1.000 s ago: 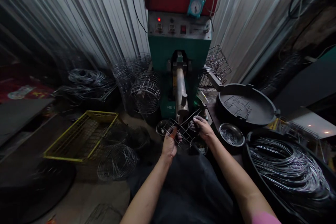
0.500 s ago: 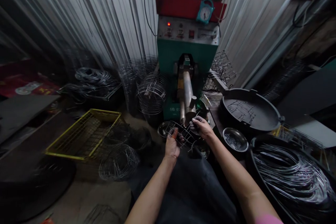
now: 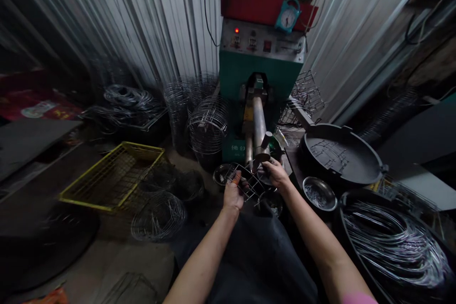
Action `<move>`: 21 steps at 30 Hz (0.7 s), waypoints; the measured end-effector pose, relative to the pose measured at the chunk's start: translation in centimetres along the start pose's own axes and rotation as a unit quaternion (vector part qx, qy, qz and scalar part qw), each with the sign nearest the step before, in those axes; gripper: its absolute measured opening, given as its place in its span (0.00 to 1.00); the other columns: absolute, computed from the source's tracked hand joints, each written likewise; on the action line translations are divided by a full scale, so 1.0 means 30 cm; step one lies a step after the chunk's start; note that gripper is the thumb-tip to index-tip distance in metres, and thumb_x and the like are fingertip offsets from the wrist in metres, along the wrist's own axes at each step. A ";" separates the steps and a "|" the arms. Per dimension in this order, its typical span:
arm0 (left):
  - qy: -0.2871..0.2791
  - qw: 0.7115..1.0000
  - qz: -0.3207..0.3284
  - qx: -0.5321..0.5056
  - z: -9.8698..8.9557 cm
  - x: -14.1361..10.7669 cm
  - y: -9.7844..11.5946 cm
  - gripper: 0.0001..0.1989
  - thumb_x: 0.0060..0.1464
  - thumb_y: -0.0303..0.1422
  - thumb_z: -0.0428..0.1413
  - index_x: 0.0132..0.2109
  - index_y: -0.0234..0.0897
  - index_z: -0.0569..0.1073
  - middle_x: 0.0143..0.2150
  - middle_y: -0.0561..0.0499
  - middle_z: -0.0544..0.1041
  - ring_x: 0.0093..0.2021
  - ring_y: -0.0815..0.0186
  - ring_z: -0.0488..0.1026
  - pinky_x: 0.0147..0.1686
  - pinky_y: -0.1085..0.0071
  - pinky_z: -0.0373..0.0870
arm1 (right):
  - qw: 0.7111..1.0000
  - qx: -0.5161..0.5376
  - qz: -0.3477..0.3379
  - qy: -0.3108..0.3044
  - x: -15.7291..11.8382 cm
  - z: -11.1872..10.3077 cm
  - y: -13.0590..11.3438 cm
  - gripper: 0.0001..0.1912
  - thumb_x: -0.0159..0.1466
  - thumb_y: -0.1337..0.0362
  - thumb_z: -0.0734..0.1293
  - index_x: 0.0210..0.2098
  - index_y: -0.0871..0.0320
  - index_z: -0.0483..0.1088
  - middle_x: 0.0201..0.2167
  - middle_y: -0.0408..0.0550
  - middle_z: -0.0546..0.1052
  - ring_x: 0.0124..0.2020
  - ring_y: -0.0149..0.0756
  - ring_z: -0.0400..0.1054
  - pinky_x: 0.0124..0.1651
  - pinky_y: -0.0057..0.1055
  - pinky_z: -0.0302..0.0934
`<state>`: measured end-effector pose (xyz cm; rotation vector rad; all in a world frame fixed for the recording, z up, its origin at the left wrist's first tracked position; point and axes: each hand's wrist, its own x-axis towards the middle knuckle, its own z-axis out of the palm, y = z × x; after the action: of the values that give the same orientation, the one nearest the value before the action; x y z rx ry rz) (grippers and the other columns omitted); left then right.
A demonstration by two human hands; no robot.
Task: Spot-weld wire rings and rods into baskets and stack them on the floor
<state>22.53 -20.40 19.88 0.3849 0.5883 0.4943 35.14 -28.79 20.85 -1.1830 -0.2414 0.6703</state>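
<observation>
A wire grid (image 3: 252,184) was held near the end of the metal arm (image 3: 259,121) of a green machine (image 3: 231,70).
Thin, greyish wires crossed into small cells. The left hand (image 3: 233,193) gripped its left side, fingers curled; the right hand (image 3: 276,173) was bent at its right side, its hold indistinct. A bowl (image 3: 332,203) stood farther right.
</observation>
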 end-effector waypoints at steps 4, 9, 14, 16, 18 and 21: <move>0.001 1.000 -0.005 -0.010 0.004 -0.002 0.004 0.18 0.30 0.33 0.65 0.29 0.35 0.66 0.18 0.59 0.67 0.16 0.76 0.63 0.16 0.80 0.58 | 1.000 0.001 0.001 0.001 0.003 0.000 0.000 0.13 0.43 0.65 0.72 0.26 0.59 0.65 0.19 0.39 0.71 0.18 0.25 0.65 0.21 0.22 0.63; 0.002 1.000 -0.006 -0.013 0.009 -0.002 0.007 0.17 0.31 0.33 0.65 0.29 0.35 0.66 0.18 0.59 0.67 0.16 0.76 0.63 0.16 0.80 0.58 | 1.000 0.010 -0.003 -0.014 0.006 -0.009 -0.002 0.14 0.43 0.66 0.73 0.26 0.59 0.65 0.20 0.40 0.71 0.20 0.25 0.66 0.22 0.22 0.64; 0.010 1.000 -0.009 -0.021 0.012 0.004 0.008 0.16 0.32 0.33 0.65 0.28 0.35 0.67 0.18 0.59 0.66 0.17 0.77 0.63 0.16 0.80 0.58 | 1.000 0.014 -0.005 -0.010 0.004 -0.007 0.001 0.14 0.42 0.66 0.73 0.26 0.59 0.65 0.19 0.38 0.70 0.18 0.24 0.64 0.21 0.21 0.62; 0.012 1.000 -0.009 -0.022 0.015 0.003 0.008 0.15 0.32 0.32 0.64 0.28 0.35 0.67 0.18 0.59 0.66 0.17 0.76 0.63 0.17 0.79 0.58 | 1.000 0.018 -0.009 -0.008 0.004 -0.004 0.003 0.14 0.42 0.66 0.73 0.26 0.59 0.65 0.19 0.38 0.69 0.18 0.23 0.64 0.20 0.20 0.61; 0.013 0.999 -0.009 -0.028 0.019 0.002 0.009 0.15 0.32 0.32 0.64 0.27 0.35 0.66 0.18 0.59 0.65 0.17 0.76 0.63 0.17 0.79 0.58 | 1.000 0.022 -0.010 -0.009 0.005 -0.001 0.004 0.14 0.42 0.67 0.73 0.26 0.59 0.65 0.18 0.38 0.69 0.18 0.23 0.63 0.19 0.19 0.60; 0.017 0.999 -0.006 -0.041 0.026 0.003 0.008 0.15 0.31 0.31 0.65 0.27 0.35 0.66 0.17 0.59 0.65 0.17 0.76 0.62 0.17 0.80 0.57 | 1.000 0.028 -0.006 -0.008 0.009 -0.001 0.005 0.14 0.42 0.67 0.73 0.26 0.59 0.64 0.18 0.37 0.69 0.17 0.23 0.63 0.18 0.18 0.59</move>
<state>22.97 -20.31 20.56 0.2952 0.6008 0.5124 35.31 -28.62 20.65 -1.1219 -0.2422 0.6719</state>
